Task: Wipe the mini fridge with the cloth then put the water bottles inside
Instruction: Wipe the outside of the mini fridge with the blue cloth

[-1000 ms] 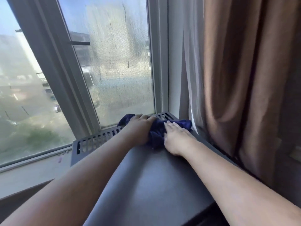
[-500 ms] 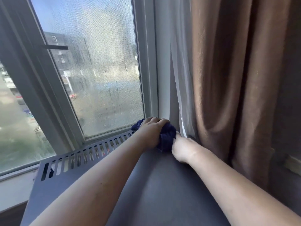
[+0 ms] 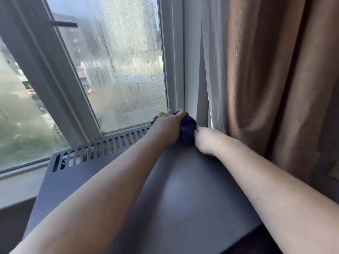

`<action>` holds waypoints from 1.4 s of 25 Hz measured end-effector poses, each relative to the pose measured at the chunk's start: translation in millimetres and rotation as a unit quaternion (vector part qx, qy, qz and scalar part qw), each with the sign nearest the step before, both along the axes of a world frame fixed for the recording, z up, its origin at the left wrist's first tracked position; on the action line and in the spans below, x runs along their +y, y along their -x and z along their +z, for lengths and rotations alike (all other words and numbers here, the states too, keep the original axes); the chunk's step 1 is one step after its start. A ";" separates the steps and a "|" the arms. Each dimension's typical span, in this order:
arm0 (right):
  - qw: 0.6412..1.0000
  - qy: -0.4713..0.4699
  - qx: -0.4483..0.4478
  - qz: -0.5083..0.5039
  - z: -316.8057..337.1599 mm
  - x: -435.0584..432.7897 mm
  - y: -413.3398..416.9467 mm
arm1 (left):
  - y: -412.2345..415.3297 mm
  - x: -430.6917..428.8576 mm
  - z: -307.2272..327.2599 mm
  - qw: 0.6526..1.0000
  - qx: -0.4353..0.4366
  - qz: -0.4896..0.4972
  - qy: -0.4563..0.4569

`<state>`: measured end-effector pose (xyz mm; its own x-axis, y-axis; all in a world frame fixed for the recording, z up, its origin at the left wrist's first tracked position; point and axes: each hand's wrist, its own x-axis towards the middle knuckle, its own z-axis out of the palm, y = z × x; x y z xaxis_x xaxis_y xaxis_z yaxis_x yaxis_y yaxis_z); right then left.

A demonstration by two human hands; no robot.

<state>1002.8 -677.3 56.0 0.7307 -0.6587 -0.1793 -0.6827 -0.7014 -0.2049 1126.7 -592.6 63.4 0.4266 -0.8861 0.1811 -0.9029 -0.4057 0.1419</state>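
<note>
The mini fridge's dark grey top (image 3: 183, 198) fills the lower middle of the head view, with a slotted vent strip (image 3: 102, 149) along its far edge. A bunched dark blue cloth (image 3: 188, 130) lies at the far right corner of the top. My left hand (image 3: 168, 125) is curled over the cloth and grips it. My right hand (image 3: 207, 141) rests on the fridge top just right of the cloth, fingertips touching its edge. No water bottles are in view.
A large window (image 3: 119, 70) with a grey frame stands right behind the fridge. A white sheer curtain (image 3: 211, 79) and a brown curtain (image 3: 266, 88) hang close to the fridge's right side. A pale sill (image 3: 18, 184) runs at the left.
Both hands have pushed the cloth further back and right, into the far corner beside the curtain. The cloth went from spread under both hands to bunched in my left hand.
</note>
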 end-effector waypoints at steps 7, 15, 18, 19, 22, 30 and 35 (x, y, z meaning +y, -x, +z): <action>0.997 0.016 0.004 0.081 23.2 44.6 127.4 | 87.5 60.3 9.1 0.998 -0.006 -0.050 -0.043; 0.990 0.026 -0.067 0.125 6.8 83.1 218.5 | 175.2 128.3 0.4 0.995 -0.016 -0.099 0.007; 0.986 0.042 -0.095 0.134 2.9 102.1 230.2 | 186.2 148.9 -1.3 0.993 -0.017 -0.114 0.025; 0.984 0.045 -0.103 0.137 2.4 109.4 232.2 | 187.3 156.1 1.6 0.993 -0.010 -0.116 0.025; 0.982 0.049 -0.118 0.137 -0.1 134.2 236.0 | 179.3 183.7 15.2 0.988 0.068 -0.137 0.016; 0.982 0.058 -0.141 0.110 -5.6 201.1 232.1 | 148.7 259.5 11.8 0.977 0.176 -0.119 0.017; 0.980 0.077 -0.144 0.116 -10.0 269.2 224.7 | 138.2 310.2 9.7 0.983 0.131 -0.122 0.034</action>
